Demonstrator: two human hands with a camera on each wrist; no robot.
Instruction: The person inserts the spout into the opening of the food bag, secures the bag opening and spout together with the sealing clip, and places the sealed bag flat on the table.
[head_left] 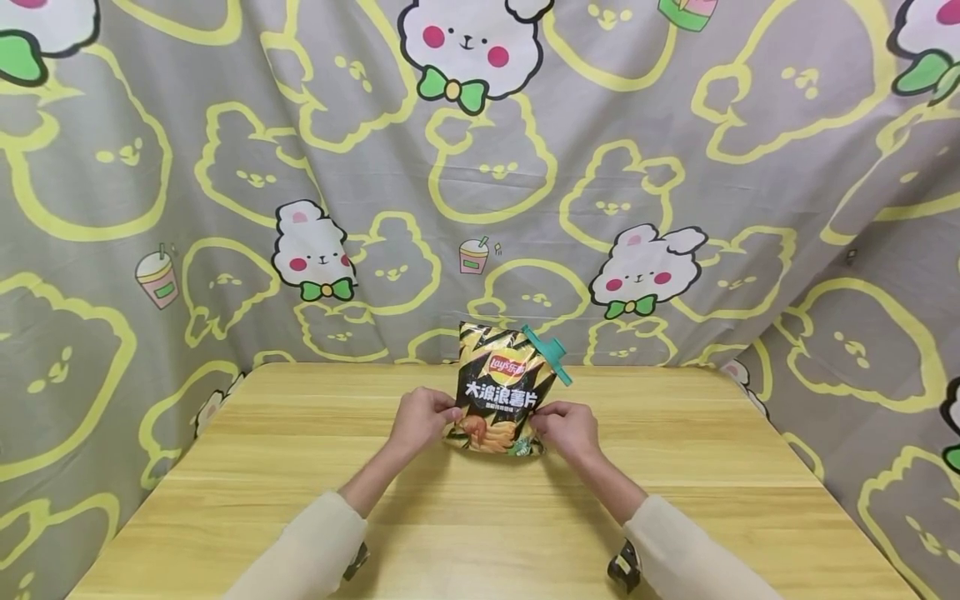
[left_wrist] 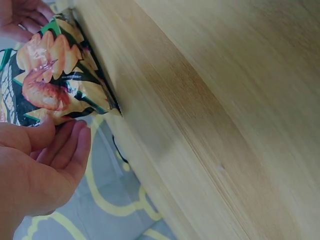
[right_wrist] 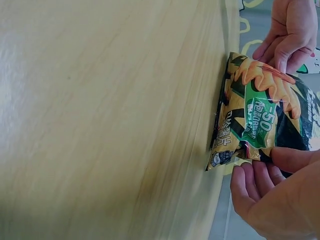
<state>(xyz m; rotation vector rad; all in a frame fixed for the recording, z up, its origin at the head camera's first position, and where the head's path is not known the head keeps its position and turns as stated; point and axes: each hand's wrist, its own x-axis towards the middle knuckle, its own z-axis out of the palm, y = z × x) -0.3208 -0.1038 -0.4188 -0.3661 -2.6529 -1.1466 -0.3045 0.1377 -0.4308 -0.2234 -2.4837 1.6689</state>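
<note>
A black and yellow bag of potato chips (head_left: 495, 392) stands upright near the far side of the table, its front facing me. A green bag clip (head_left: 547, 354) sits slantwise across its top right corner. My left hand (head_left: 422, 421) pinches the lower left edge of the bag between thumb and fingers. At the opposite lower edge, my right hand (head_left: 568, 429) pinches it the same way. In the left wrist view the bag's bottom seam (left_wrist: 112, 107) meets or nearly meets the wood. The right wrist view shows the thumb on the bag's front, fingers behind.
The light wooden table (head_left: 480, 533) spreads out on all sides of the bag. Behind it and along both sides hangs a grey curtain (head_left: 495, 242) printed with rabbits and yellow outlines. Dark straps or devices (head_left: 624, 567) show under the sleeves.
</note>
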